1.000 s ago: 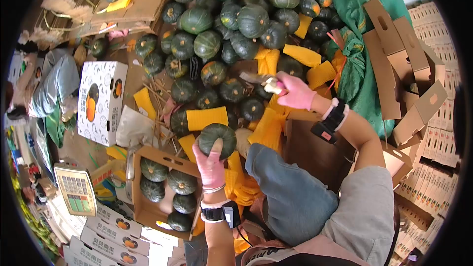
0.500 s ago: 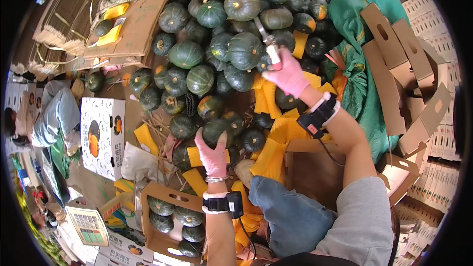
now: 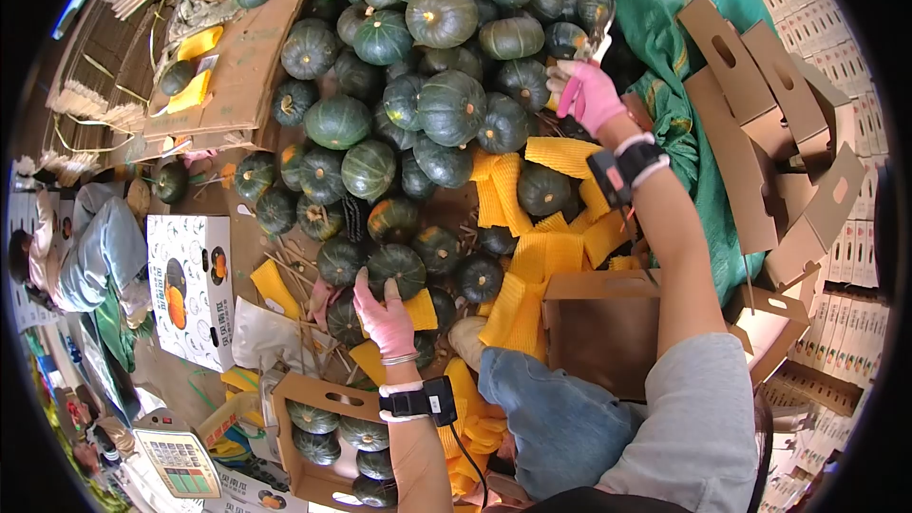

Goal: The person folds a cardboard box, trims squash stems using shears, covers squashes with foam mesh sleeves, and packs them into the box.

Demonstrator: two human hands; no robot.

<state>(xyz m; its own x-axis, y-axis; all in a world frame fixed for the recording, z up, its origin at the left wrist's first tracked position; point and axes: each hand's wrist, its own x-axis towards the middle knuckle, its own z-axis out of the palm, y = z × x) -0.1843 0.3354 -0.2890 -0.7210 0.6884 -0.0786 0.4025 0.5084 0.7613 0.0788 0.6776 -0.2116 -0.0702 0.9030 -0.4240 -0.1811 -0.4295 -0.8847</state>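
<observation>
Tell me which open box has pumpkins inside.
The brown box nearest your left hand, with green pumpkins showing in it. No pumpkins show in the open brown box by your knee.

Bright, diffuse daylight, soft shadows, pale glare upper right, fisheye-curved edges, black corners

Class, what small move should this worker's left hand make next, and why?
Probably draw the left hand back from the kabocha squash: it sits among others, only fingertips at its edge, while the right hand, holding pruning shears, is beside farther squashes.
</observation>
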